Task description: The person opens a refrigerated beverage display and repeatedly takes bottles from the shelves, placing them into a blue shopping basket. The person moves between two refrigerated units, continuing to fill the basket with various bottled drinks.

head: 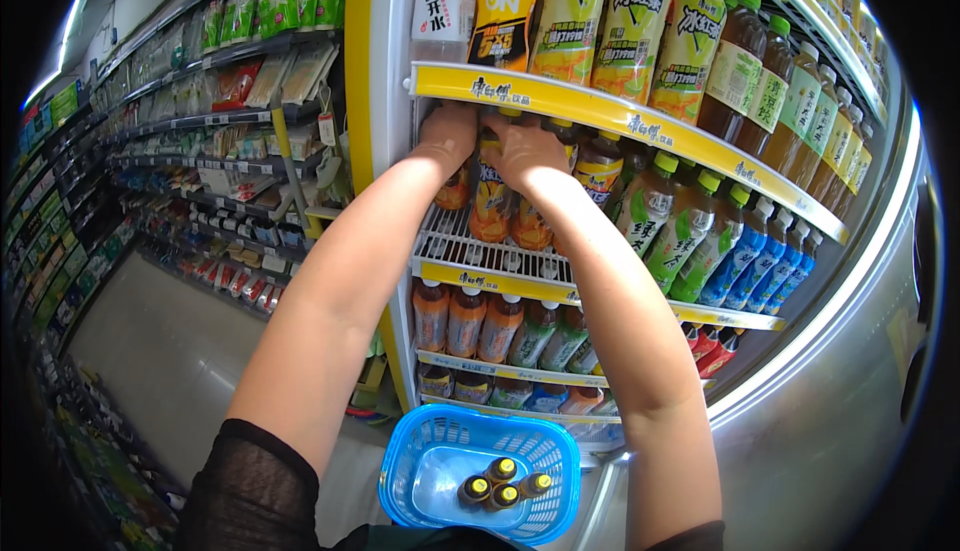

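Both my hands reach into a middle shelf of a drinks cooler. My left hand (450,131) is at the far left, beside the cooler wall, above an orange-labelled bottle (453,192); its fingertips are hidden under the shelf edge, so its grip cannot be seen. My right hand (529,150) curls its thumb and fingers around the upper part of a yellow-and-orange iced tea bottle (491,210). That bottle stands upright on the white wire shelf (442,240). Another iced tea bottle (531,225) stands just right of it, partly behind my wrist.
Below, a blue plastic basket (397,431) holds several dark bottles with yellow caps (506,468). A yellow-and-white shelf strip (555,97) runs just above my hands. Green tea bottles (649,198) stand to the right. Store shelving (225,116) lines the left, beyond the yellow cooler frame (361,101).
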{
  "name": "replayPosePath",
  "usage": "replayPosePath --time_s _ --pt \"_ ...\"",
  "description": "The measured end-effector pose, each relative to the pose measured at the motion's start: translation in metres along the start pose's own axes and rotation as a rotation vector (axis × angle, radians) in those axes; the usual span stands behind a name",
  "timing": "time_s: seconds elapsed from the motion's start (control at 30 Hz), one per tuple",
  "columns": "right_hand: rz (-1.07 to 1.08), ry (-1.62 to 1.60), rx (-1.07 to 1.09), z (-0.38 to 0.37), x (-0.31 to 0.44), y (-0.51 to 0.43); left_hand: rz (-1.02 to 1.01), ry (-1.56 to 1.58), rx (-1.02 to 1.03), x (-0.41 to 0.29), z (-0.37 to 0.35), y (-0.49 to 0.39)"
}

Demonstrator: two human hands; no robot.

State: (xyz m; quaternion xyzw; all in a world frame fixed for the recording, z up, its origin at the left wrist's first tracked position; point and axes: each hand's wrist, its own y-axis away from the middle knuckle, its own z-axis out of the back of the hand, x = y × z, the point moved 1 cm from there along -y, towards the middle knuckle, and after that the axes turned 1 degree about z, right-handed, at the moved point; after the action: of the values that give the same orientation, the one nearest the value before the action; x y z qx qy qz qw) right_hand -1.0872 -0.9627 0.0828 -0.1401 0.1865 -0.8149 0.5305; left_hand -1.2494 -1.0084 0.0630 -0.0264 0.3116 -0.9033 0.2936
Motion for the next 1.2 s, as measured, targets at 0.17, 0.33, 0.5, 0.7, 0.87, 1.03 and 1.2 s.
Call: replayPosePath --time_s 0.17,0.33,0.5,0.7,0.87,1.03,1.2 --pt "0.103 -0.063 -0.055 0.01 -0.003 0.01 0.015 -0.017 -0.004 -0.015 0.028 0.031" --pt "0.211 -0.18 -0.117 0.009 -0.011 0.015 -0.034 -0.1 0.018 -0.023 0.056 0.066" --pt "0.232 -0.237 -0.184 0.016 -0.008 0.033 -0.128 -0.037 -0.035 -0.021 0.069 0.088" --pt "0.227 -0.282 -0.218 0.022 0.001 0.058 -0.122 -0.024 -0.079 -0.013 0.077 0.107" --pt "0.084 -0.326 -0.566 0.007 -0.033 0.068 -0.016 -0.059 -0.066 -0.056 0.109 0.157" --pt "-0.034 -0.13 -0.313 0.006 -0.066 0.011 -0.252 0.02 -0.044 -0.102 0.084 0.16" --pt "-0.015 -0.279 -0.269 0.013 -0.062 0.019 -0.37 0.007 -0.162 -0.109 0.052 0.159"
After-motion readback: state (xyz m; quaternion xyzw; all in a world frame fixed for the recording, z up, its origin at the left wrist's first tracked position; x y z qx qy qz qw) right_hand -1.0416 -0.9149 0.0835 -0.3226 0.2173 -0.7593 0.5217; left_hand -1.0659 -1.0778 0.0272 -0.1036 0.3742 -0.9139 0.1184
